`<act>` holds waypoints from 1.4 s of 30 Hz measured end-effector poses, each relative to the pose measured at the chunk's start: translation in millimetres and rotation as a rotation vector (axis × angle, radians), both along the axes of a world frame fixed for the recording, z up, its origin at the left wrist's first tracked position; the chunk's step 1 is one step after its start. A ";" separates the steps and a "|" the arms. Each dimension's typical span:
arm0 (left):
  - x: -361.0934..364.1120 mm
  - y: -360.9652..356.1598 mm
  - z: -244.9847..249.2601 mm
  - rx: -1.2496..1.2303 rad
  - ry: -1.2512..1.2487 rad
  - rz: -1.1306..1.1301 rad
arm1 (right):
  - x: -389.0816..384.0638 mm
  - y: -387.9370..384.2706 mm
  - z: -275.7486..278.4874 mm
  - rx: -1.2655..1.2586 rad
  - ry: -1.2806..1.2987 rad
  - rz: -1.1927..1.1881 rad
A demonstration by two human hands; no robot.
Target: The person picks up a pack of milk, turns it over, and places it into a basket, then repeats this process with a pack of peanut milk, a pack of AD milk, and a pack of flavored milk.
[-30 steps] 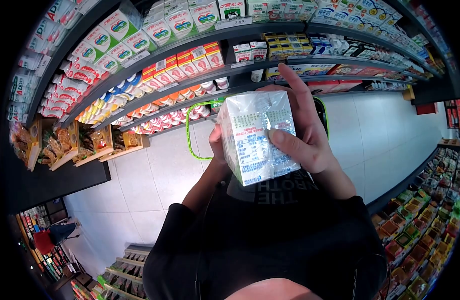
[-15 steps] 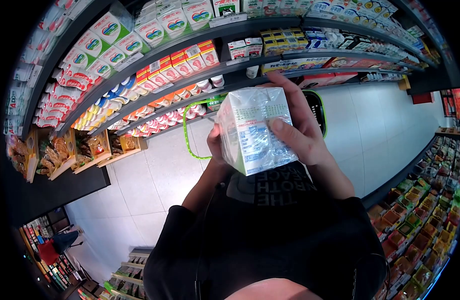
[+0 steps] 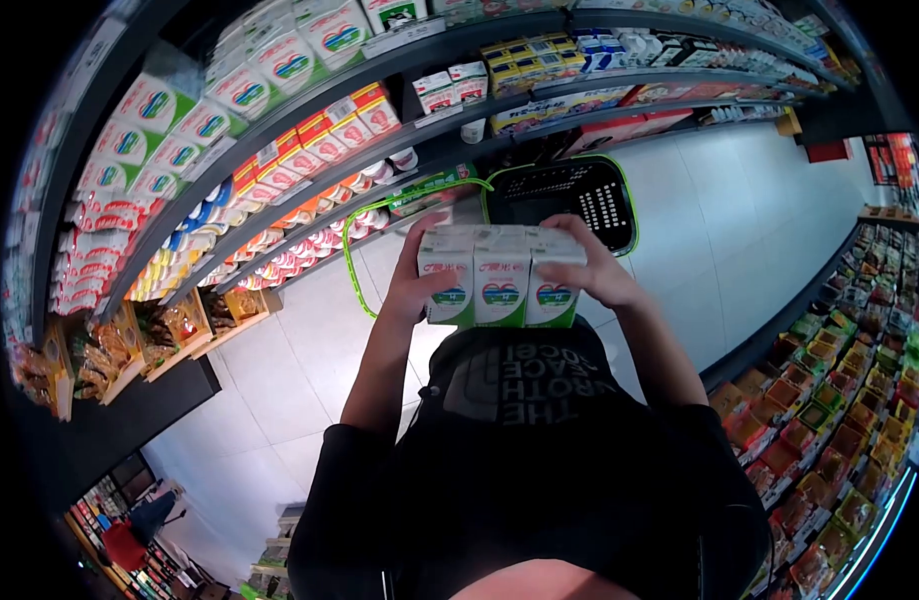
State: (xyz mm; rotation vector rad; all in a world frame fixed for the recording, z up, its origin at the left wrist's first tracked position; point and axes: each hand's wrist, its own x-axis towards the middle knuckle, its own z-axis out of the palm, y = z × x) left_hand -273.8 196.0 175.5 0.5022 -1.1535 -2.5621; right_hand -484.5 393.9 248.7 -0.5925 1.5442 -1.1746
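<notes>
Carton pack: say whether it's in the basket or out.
Out. The left hand and right hand hold the carton pack by its ends; the basket stands beyond.

Left hand (image 3: 413, 282) and right hand (image 3: 601, 268) hold carton pack (image 3: 500, 283) at opposite ends; black basket (image 3: 604, 210), green-rimmed, beyond pack, near stocked shelves (image 3: 437, 117).

wooden bins (image 3: 243, 330): left | packaged foods (image 3: 809, 440): right | tiled floor (image 3: 694, 235): between | person (image 3: 125, 546): lower left
</notes>
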 end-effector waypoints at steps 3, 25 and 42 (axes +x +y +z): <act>-2.7 4.5 -5.9 -0.095 -0.108 -0.033 | -16.8 7.5 -22.3 0.066 0.119 0.213; -195.8 138.3 -191.3 -1.113 -0.653 -0.147 | -219.4 54.8 -284.4 0.105 1.045 0.753; -84.0 221.4 -330.5 -0.705 -1.280 -0.193 | -341.7 57.2 -666.1 0.451 1.302 0.802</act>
